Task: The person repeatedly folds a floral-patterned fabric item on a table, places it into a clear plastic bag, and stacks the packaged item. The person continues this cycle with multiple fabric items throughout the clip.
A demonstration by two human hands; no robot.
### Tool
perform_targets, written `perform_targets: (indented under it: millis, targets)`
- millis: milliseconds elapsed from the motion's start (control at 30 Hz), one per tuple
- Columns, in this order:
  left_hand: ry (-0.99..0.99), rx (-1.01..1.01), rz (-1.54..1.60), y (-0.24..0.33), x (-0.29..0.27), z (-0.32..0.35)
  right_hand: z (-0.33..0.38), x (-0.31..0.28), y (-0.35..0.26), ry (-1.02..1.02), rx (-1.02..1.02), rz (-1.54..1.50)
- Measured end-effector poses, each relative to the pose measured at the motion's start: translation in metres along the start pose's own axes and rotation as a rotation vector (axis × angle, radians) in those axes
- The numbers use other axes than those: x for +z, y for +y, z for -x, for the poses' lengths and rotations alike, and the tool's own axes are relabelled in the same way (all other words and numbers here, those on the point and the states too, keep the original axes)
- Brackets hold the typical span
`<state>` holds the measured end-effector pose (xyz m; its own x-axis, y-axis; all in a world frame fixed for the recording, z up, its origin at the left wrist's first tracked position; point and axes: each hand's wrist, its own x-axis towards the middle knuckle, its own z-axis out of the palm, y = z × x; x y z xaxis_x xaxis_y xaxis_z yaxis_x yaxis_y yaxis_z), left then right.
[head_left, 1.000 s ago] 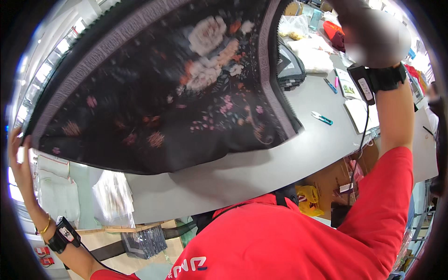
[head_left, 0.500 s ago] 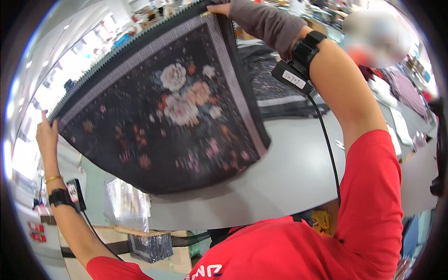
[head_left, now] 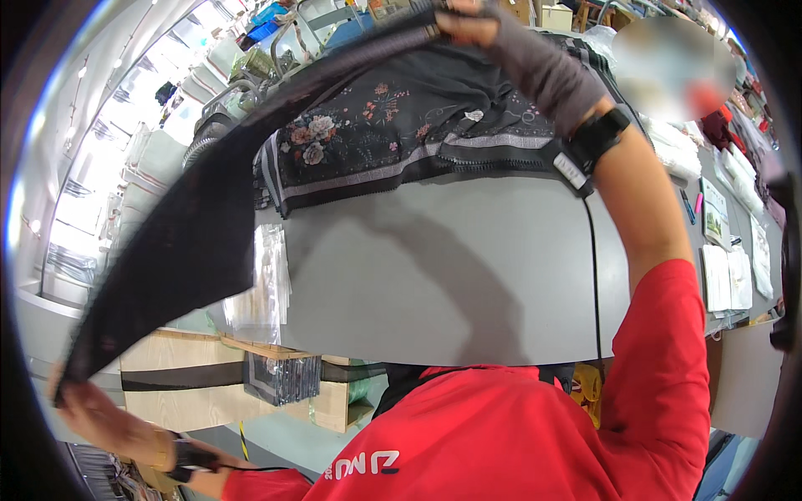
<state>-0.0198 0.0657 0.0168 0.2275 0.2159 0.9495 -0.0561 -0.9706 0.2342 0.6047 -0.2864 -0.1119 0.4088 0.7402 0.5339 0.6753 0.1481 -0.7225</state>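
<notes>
Dark floral scarf (head_left: 192, 217) (seen edge-on) stretches above the grey tabletop (head_left: 434, 267): left hand (head_left: 88, 409) grips its seven-o'clock corner, right hand (head_left: 472, 25) pinches its twelve-o'clock corner.

Bare grey table (head_left: 451, 267) lies open; floral fabric pile (head_left: 401, 142) crowds its far edge.
</notes>
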Motion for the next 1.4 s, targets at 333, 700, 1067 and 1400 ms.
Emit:
perform_targets:
  millis: [333, 700, 1067, 1400]
  targets:
    - [-1.109, -0.160, 0.575, 0.144, 0.198, 0.167, 0.160, -0.026, 0.219, 0.052, 0.144, -0.132]
    - [-1.333, -0.303, 1.044, 0.183, 0.338, 0.235, 0.269, 0.076, -0.077, -0.481, 0.172, -0.118]
    - [-1.122, -0.079, -0.137, 0.019, 0.165, 0.326, 0.412, 0.094, -0.140, -0.034, 0.507, -0.216]
    - [-0.683, -0.862, 0.397, -0.037, 0.116, 0.271, 0.436, 0.112, -0.124, 0.666, 0.834, -0.004]
